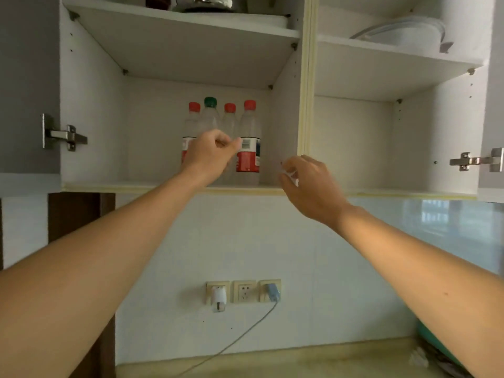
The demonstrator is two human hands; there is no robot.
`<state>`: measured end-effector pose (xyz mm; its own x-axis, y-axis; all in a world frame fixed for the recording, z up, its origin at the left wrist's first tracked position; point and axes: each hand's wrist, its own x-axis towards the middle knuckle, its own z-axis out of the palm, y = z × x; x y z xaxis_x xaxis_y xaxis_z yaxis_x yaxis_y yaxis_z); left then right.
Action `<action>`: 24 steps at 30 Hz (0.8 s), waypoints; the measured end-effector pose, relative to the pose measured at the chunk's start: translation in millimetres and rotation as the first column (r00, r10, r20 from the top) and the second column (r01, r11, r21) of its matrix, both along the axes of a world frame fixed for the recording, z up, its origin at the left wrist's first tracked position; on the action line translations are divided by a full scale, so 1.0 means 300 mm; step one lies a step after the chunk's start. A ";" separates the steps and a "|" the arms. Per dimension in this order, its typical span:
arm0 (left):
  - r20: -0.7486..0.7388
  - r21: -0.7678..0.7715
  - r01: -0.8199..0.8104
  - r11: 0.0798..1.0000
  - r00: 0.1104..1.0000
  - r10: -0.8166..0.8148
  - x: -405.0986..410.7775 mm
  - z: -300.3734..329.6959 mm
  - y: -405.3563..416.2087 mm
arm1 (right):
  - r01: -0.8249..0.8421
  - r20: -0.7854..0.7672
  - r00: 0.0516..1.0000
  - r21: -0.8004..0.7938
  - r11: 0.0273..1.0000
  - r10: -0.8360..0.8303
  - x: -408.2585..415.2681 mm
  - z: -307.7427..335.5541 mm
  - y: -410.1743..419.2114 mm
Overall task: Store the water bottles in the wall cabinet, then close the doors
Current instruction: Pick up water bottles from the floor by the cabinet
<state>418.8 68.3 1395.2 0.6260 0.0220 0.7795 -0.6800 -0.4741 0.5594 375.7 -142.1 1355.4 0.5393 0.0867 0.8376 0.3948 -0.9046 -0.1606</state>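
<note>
Four bottles [222,140] stood in cabinet [163,184]. Left hand [210,156], right hand [308,184] loosely curled, empty. Doors unshut; closing looked next.

There is one view only, from the camera on my head. It faces forward and tilts up at the open wall cabinet [169,126], close enough that the shelves fill the upper half of the picture. Both my forearms reach in from the bottom corners, my left hand [210,156] and right hand [311,184] meeting near the middle. Below them it takes in the tiled wall with its sockets [244,291] and a strip of counter [272,361] along the bottom edge.
</note>
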 end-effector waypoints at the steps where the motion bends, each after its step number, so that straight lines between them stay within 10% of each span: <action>1: 0.020 -0.020 0.014 1.000 1.000 -0.013 -0.044 -0.026 -0.038 | -0.016 0.008 1.000 0.017 1.000 0.016 -0.046 -0.035 -0.029; 12: -0.256 -0.034 0.113 0.993 0.960 -0.118 -0.401 -0.599 -0.291 | 0.024 -0.296 0.953 0.301 0.953 0.069 -0.407 -0.649 -0.283; 24: -0.669 0.025 0.376 0.926 0.694 -0.264 -0.734 -1.447 -0.376 | 0.424 -0.676 0.733 0.547 0.722 0.082 -0.927 -1.425 -0.386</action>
<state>198.5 -44.4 961.2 0.9210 -0.3549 0.1603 -0.3074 -0.4099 0.8588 97.6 -257.9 928.0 0.8780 -0.4686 0.0973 -0.1795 -0.5110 -0.8406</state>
